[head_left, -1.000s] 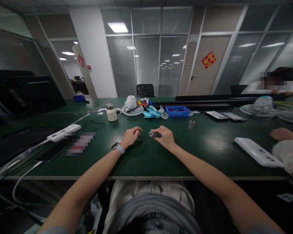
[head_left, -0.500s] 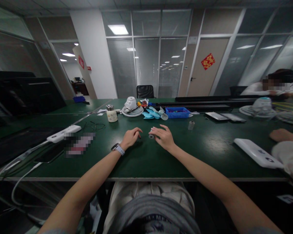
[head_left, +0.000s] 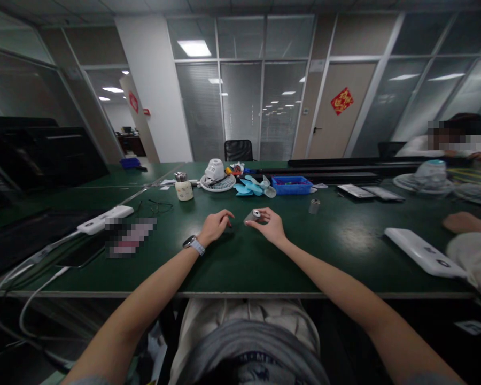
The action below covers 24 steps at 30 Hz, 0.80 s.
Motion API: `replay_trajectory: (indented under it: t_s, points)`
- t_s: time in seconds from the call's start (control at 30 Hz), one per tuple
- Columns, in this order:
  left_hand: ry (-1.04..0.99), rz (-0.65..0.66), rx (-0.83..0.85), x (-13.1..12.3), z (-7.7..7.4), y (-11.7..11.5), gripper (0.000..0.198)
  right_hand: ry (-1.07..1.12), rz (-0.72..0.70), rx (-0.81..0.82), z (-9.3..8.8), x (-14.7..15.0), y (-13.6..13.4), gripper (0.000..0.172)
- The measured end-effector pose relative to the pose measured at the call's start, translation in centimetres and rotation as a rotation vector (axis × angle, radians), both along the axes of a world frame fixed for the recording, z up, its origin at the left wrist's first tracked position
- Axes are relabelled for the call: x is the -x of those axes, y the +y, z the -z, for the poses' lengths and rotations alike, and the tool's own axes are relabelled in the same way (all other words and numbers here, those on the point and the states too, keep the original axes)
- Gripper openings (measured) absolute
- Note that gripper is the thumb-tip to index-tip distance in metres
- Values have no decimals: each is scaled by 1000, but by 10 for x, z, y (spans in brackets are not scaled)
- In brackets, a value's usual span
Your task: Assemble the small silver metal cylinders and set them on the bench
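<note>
Pinching small metal cylinder (head_left: 253, 216): right hand (head_left: 269, 224) grip, just above counter (head_left: 344, 235); long axis lying leftward toward left hand (head_left: 215, 224), fingers curled together, nearby, apparently empty.

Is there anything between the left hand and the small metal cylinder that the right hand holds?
Nothing visible does. The left hand rests on the green table; the small metal cylinder, pinched in the right hand, is just beside it.

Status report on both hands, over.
Right hand pinches small grey metal cylinder, tilted. Left hand curled on green table beside it. Second grey cylinder stands apart, rightward.
</note>
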<state>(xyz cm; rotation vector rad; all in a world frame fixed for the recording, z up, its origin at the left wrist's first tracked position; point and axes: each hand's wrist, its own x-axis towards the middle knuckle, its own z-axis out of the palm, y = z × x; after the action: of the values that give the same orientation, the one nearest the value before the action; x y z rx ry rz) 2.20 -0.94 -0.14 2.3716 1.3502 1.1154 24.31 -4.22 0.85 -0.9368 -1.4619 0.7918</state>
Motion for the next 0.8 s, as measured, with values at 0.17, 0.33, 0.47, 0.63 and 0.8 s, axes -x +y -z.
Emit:
replay_trajectory:
  t_s: [0.17, 0.33, 0.47, 0.63, 0.8]
  points:
    - [10, -13, 5, -1, -1, -1, 31, -88, 170, -109, -5, -18, 13, 40]
    - [6, -12, 18, 0, -2, -1, 32, -165, 617, -204, -23, -77, 37, 42]
    - [8, 3, 19, 0, -1, -1, 32, -119, 988, -162, -32, -137, 51, 45]
    - [18, -2, 17, -1, -1, 0, 31, -130, 1199, 55, -17, -183, 61, 44]
    - [11, -110, -3, -1, -4, -2, 33, -184, 1209, 262, 5, -195, 65, 44]
